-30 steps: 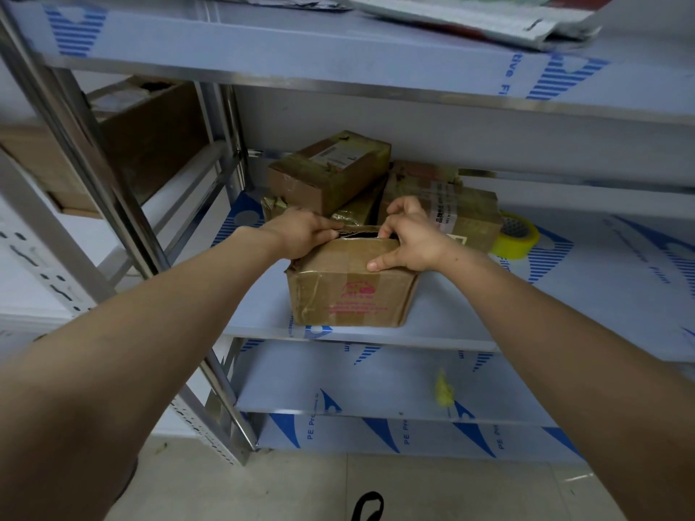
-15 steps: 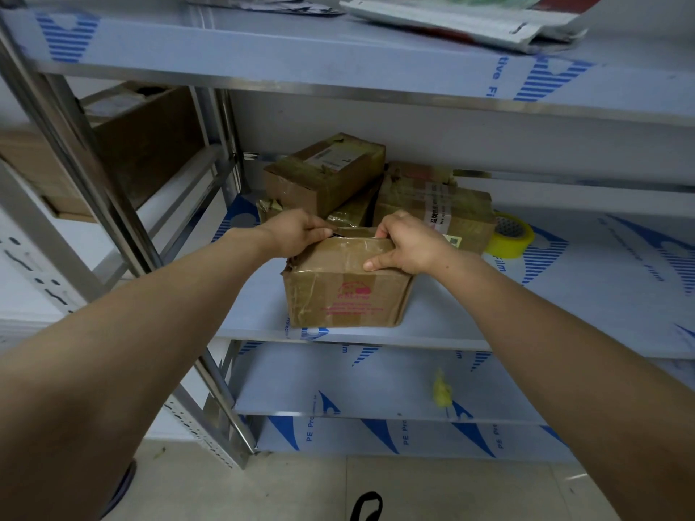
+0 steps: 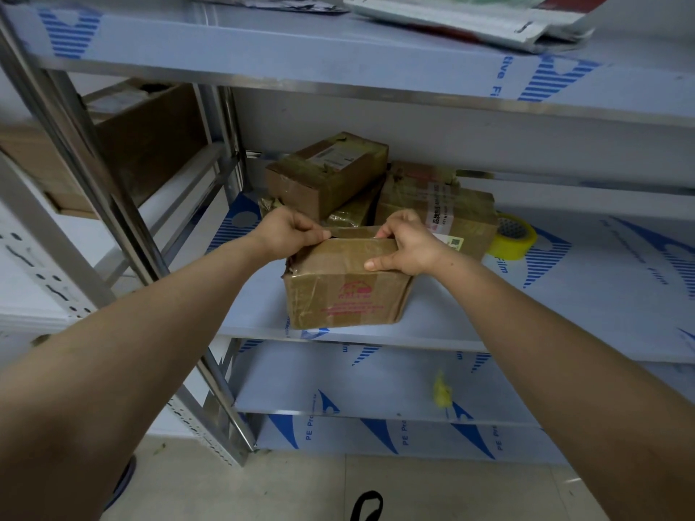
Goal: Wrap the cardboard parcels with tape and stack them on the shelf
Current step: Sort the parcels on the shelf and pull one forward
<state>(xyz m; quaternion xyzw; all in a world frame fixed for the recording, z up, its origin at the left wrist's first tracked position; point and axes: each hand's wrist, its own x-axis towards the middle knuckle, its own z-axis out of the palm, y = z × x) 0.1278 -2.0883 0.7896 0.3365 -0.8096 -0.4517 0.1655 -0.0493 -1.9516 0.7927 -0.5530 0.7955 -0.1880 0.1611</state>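
A person's left hand (image 3: 289, 235) and right hand (image 3: 410, 246) clamp the top corners of a cardboard box (image 3: 346, 291) standing at the front edge of the middle shelf (image 3: 564, 314), the right thumb pressed on its front face. Deeper on that shelf, other boxes (image 3: 327, 174) lie in a loose pile with one tilted on top, and a yellow tape roll (image 3: 513, 236) sits toward the shelf's right. A hard push inward could topple the pile. A slipped grip so near the shelf's lip could drop the box to the floor.
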